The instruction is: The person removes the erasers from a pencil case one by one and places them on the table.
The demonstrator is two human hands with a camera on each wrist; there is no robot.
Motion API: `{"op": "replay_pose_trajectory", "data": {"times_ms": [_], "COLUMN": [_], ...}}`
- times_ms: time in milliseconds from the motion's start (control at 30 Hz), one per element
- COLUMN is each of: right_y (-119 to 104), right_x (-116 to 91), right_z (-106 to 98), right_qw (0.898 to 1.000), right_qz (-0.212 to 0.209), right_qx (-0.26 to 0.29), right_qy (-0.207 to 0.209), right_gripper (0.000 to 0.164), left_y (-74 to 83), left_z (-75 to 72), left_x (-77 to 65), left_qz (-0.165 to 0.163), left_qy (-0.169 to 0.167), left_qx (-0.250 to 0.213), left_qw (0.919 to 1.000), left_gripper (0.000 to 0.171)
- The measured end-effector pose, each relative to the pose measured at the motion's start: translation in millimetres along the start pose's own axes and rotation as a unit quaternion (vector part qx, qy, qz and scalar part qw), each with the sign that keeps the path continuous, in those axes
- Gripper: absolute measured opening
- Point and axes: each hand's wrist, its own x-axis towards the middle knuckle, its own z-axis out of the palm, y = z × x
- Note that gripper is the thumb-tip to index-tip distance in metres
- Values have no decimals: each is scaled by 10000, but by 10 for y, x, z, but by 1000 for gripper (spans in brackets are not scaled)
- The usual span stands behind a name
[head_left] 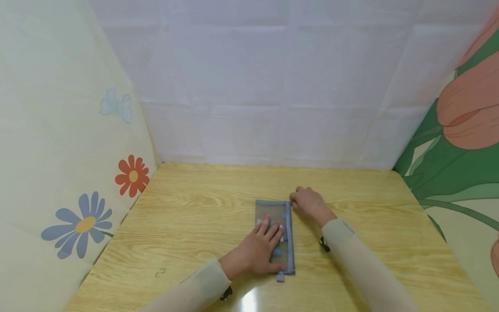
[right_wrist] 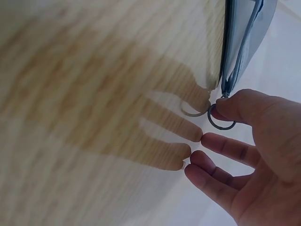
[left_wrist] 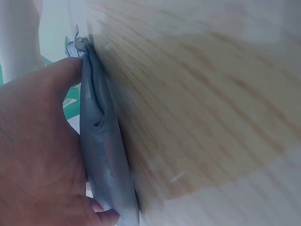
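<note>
A blue-grey mesh zipper pouch (head_left: 265, 211) lies flat on the table, with small blue and white pieces showing through the mesh. My left hand (head_left: 259, 251) rests on it with fingers spread, pressing it down. In the left wrist view the thumb sits at the near edge of the pouch (left_wrist: 101, 136). The zipper (head_left: 290, 234) runs along the pouch's right side. At its far right corner, my right hand (head_left: 308, 202) pinches the zipper pull, whose ring (right_wrist: 222, 128) shows beside the thumb in the right wrist view; the other fingers are bent, touching the tabletop.
The wood-grain table (head_left: 195, 195) has a white cloth backdrop (head_left: 253, 86) behind it. A flower-printed sheet (head_left: 46, 151) hangs on the left and a tulip-printed one (head_left: 468, 190) on the right. A small fabric tab (head_left: 280, 277) sticks out from the pouch's near end.
</note>
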Motion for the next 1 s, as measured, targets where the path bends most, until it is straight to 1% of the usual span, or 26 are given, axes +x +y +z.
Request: {"op": "replay_pose_trajectory", "data": {"times_ms": [200, 400, 667, 800, 1000], "right_y": [23, 6, -20, -36, -49], "right_x": [25, 36, 28, 11, -30], "right_z": [3, -14, -16, 1, -6], "right_qw": [10000, 10000, 9999, 9998, 9994], "right_qz": [5, -38, 105, 169, 297], "right_qx": [-38, -34, -4, 42, 149], "right_qy": [-56, 30, -12, 3, 126], "right_gripper": [16, 13, 12, 11, 7], "left_y": [4, 5, -1, -2, -13], "left_z": [-1, -4, 5, 9, -1], "left_x": [-5, -6, -1, -8, -10], "left_qz": [6, -9, -42, -82, -115], "left_qy": [-22, 14, -5, 13, 10], "left_qx": [5, 2, 18, -65, -311], "left_qw": [10000, 10000, 10000, 9999, 9994], "left_gripper": [101, 101, 102, 102, 103]}}
